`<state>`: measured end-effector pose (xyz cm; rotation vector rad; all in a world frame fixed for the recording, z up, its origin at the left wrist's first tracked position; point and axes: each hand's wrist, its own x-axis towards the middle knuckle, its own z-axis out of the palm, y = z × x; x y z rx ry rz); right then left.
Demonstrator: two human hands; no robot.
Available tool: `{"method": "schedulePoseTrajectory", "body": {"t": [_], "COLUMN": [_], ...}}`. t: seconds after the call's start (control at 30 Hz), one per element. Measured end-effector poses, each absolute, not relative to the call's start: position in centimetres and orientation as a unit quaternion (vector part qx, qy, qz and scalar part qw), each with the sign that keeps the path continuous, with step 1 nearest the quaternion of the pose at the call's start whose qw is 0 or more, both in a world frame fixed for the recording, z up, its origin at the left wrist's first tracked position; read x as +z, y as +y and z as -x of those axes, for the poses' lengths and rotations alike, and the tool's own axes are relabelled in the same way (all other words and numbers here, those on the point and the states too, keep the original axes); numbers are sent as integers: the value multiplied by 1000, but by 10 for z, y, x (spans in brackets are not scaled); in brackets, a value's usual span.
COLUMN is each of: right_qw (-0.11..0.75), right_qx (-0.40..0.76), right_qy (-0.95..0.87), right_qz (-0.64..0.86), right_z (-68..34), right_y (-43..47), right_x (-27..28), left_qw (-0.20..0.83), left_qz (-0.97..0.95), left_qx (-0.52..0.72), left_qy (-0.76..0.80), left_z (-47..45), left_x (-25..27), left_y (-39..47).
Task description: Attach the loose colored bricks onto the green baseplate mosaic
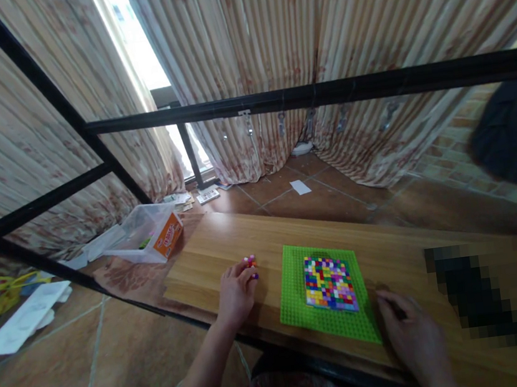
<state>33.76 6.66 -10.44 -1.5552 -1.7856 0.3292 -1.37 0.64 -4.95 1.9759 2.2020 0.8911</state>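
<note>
Several small bricks (250,261), probably light and hard, sat between nearly closed fingers of the left hand (237,289), near the left edge of the table (196,267); their sides seemed best for gripping. The right hand (411,325), half-curled, contents unclear, was beside the right edge of the green baseplate (293,290).

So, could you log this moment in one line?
left hand: at small bricks | right hand: beside green baseplate | multicolored brick block: on baseplate

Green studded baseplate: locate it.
In the head view, the green baseplate lies right of centre on the wooden tabletop, between the left hand and the right hand.
</note>
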Motion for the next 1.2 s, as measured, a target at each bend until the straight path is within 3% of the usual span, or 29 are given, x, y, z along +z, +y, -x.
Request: {"method": "schedulePoseTrajectory", "body": {"t": [0.2,0.37,0.5,0.8,1.2], "right_qw": [372,384,400,416,418], "right_qx": [130,138,147,152,184], "right_qy": [-697,-694,-691,-682,-671], "right_qz": [600,593,584,581,584], "right_z": [-338,-335,-331,-326,-324], "right_y": [67,66,66,66,65], "right_x": [-106,-102,-99,-94,-91], "left_qw": [-3,6,76,229,132], "left_qz": [-637,-633,-611,-650,-715], "left_qx": [239,295,379,417,346], "left_qy": [733,715,691,592,593], "left_z": [8,5,-14,-82,-121], "left_x": [-54,-51,-38,-19,-16], "left_y": [11,14,20,49,88]}}
